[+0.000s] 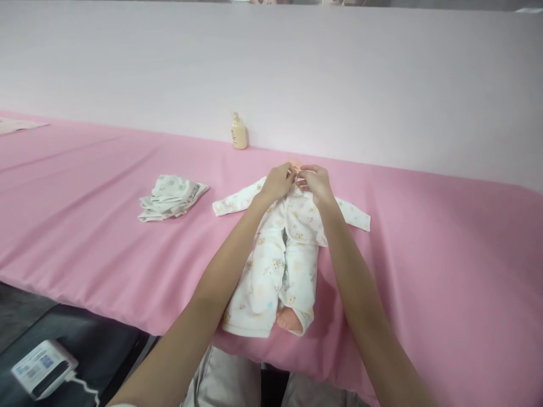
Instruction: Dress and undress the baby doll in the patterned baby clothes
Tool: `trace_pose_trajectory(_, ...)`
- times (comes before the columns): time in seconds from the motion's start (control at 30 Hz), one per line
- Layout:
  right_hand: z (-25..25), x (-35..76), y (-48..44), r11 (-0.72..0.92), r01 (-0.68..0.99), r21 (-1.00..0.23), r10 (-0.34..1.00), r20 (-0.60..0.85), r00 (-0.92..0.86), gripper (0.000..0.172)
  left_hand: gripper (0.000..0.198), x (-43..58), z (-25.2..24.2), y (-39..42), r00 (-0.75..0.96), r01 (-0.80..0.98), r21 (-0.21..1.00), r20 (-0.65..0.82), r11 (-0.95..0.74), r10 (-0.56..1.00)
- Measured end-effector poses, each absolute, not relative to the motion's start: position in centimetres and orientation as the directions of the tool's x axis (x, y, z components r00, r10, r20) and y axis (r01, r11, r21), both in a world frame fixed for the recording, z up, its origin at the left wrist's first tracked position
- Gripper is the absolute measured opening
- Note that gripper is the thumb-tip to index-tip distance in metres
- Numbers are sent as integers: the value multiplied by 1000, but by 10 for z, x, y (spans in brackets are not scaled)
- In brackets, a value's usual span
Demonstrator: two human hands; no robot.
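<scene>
left hand (280, 181), right hand (318, 182) at neck of printed outfit (302, 217), fingers half curled, cannot tell grip; foot of doll (289, 320) near pink table's (445, 271) front edge; bottle (240, 135) by back edge.

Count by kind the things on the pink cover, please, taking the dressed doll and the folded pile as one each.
Dressed doll: 1
Folded pile: 1
Pump bottle: 1
Pale cloth, left edge: 1
Total: 4
</scene>
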State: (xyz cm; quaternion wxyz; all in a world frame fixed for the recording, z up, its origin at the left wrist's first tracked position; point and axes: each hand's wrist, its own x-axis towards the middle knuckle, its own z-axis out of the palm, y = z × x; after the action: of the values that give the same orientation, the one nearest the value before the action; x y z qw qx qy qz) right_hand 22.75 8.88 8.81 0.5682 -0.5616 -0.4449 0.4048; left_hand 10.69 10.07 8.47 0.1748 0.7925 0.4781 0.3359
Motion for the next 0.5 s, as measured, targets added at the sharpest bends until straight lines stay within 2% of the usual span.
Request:
trace_pose_trajectory(0.1,92,233,81,72,358,-931,967,154,204,16,25,97,94,95,359,545,750,197,-376,912)
trace_pose_trajectory(0.17,92,234,77,74,604,-793,978,176,112,8,39,92,99,91,383,533,791,92,-301,919)
trace_pose_trajectory(0.23,91,233,74,92,741,-665,984,177,37,9,48,88,103,88,396,558,783,38,-273,917)
trace_pose_trajectory(0.3,91,232,73,125,764,-632,983,182,-11,9,51,87,106,87,387,591,762,21,-266,922)
trace_pose_trajectory(0.4,92,233,72,150,725,-672,985,161,-54,7,53,86,105,86,358,631,730,26,-262,933)
trace_pose_trajectory(0.5,90,234,73,119,713,-691,989,143,-27,4,50,86,104,85,372,660,673,93,-334,924)
